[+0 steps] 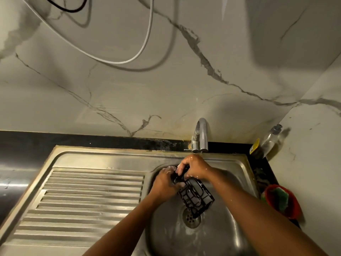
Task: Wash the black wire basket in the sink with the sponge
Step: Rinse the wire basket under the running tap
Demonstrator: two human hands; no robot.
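**Holding a wire basket over a steel sink**

A stainless-steel sink [169, 237] is set into a dark counter [73, 139], with a ribbed draining board [88, 196] to the left of the bowl. The wall [184, 89] behind and to the right is faced in pale, grey-veined marble. A white cable [145, 43] and a black cable [68, 9] are looped across its upper part. A curved chrome tap [202, 133] is mounted at the back edge of the bowl. A clear bottle [270, 140] is leant into the right-hand corner, and a red bowl [293, 209] holding a green sponge [280, 198] is placed on the counter to the right of the sink.

The black basket [196, 197] is held tilted inside the sink bowl, its lower end above the drain [191, 217]. Its upper end is gripped by the left hand [164, 183], fingers curled round the wire. The right hand [193, 166], wet and flecked with suds, is closed over the same end just below the spout.

The top of the basket is covered by both hands, so the exact grip of the fingers is hidden. Whether anything besides the basket is held cannot be told. The bottle's label is too small to read.
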